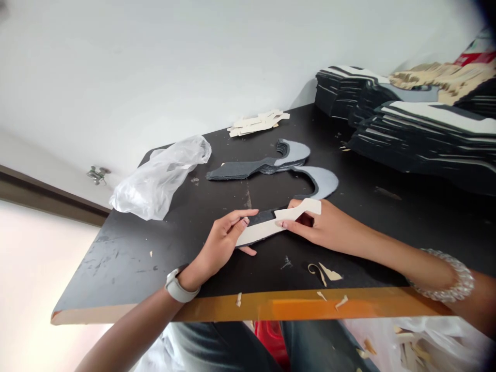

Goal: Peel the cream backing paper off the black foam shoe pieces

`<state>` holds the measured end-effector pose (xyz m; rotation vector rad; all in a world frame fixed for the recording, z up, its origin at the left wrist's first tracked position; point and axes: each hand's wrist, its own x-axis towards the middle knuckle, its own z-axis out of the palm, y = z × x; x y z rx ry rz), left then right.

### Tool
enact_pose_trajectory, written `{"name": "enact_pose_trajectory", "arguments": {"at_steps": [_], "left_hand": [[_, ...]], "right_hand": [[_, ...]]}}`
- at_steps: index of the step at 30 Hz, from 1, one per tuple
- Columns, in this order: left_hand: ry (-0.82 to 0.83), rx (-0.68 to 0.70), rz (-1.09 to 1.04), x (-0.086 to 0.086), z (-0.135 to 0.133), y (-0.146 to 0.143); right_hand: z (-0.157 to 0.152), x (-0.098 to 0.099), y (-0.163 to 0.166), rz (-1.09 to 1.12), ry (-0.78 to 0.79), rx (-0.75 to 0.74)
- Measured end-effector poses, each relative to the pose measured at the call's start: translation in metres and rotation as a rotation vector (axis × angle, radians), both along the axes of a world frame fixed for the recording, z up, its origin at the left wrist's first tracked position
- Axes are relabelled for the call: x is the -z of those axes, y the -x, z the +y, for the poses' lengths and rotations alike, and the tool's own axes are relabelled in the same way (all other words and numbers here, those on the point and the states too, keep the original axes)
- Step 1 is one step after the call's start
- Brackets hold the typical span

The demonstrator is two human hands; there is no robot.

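Note:
My left hand (222, 240) and my right hand (313, 223) both pinch a long, curved cream foam piece (267, 226) above the black tabletop (116, 263). A dark grey cut piece (260, 217) lies against it, partly hidden beneath the cream piece and my fingers. Just beyond my right hand rests a curved grey foam cut-out (323, 182). Farther back lies a small stack of dark, shoe-sole-shaped pieces (256, 166). A white watch band (180, 285) circles my left wrist, and a clear beaded bracelet (444, 276) circles my right.
Tall stacks of black-and-grey cut sheets (422, 134) rise at the right back. A crumpled clear plastic bag (160, 178) lies at the left, and cream offcuts (258, 123) sit at the back. Small scraps (324, 271) lie near the orange-edged front edge (310, 305).

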<state>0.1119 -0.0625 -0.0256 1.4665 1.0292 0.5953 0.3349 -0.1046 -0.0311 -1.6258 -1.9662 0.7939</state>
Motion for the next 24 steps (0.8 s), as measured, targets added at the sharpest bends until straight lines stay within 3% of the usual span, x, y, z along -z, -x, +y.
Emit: {"name": "enact_pose_trajectory", "arguments": {"at_steps": [10,24], "left_hand": [[-0.007,0.017,0.021,-0.0006,0.0017,0.0008],[-0.009,0.052,0.033,-0.0009,0.0046,0.0019]], "right_hand": [[0.0024,0.0037,-0.0006,-0.005,-0.011,0.02],[0.0083,0.0036,-0.0062,-0.211,0.007,0.137]]}}
